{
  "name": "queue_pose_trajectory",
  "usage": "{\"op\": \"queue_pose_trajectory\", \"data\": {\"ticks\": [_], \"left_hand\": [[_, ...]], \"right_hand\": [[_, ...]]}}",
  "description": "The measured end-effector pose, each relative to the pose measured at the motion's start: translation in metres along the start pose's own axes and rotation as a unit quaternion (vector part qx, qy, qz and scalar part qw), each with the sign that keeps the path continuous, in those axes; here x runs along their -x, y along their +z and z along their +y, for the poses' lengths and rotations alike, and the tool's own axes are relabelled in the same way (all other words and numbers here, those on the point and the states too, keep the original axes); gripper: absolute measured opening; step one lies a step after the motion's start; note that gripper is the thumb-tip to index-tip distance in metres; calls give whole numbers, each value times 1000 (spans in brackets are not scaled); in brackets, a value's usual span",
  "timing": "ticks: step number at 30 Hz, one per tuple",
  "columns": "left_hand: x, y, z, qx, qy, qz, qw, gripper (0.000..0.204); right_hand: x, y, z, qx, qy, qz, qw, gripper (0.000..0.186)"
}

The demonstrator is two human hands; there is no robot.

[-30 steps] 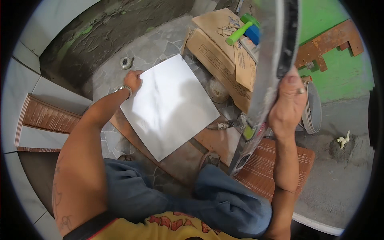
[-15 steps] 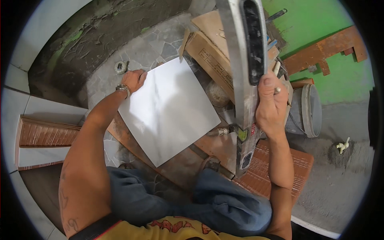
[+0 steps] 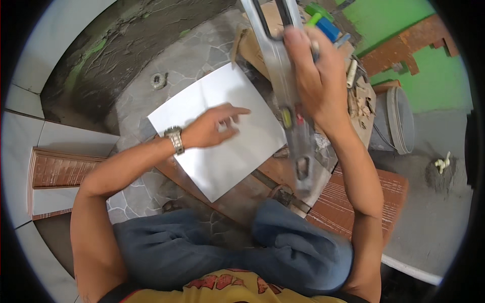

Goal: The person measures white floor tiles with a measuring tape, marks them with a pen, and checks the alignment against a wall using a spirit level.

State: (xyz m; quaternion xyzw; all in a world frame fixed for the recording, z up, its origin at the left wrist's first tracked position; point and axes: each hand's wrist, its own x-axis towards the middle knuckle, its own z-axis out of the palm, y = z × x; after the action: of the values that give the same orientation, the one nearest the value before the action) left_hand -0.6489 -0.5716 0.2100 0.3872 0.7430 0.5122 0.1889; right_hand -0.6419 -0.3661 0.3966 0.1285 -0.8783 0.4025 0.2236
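A large glossy white square tile (image 3: 257, 146) lies at the middle, on top of brown boards. My left hand (image 3: 214, 125) is over the tile with its fingers loosely spread and nothing in it; whether it touches the surface I cannot tell. On my right, a long metal spirit level (image 3: 283, 76) stands on a slant, raised beside the tile's right corner. My right hand (image 3: 321, 76) grips it near its upper part. Something small and pale, its kind unclear, shows between the right fingers. The level's upper end runs out of view.
A tape measure (image 3: 158, 80) rests on the stone-patterned floor at the far left. Behind the level are cardboard (image 3: 252, 54) and scraps. A bucket (image 3: 399, 118) stands at right, near a brown-backed tile (image 3: 369, 202) and a small tap (image 3: 442, 162). More tiles (image 3: 65, 169) lean at left.
My left hand has left the tile's far left edge and moved right, over its middle. My right hand has carried the spirit level left and farther away, uncovering a blue-and-green item behind it.
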Motion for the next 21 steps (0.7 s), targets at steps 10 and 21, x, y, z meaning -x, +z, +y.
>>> {"op": "queue_pose_trajectory", "data": {"ticks": [10,21], "left_hand": [[10,-37,142,83,-111,283,949,56],[69,-67,67,25,-145,309,940,44]], "right_hand": [[7,19,1,-17,-153,61,986,35],[261,-35,264,401,50,-512,758,48]]}}
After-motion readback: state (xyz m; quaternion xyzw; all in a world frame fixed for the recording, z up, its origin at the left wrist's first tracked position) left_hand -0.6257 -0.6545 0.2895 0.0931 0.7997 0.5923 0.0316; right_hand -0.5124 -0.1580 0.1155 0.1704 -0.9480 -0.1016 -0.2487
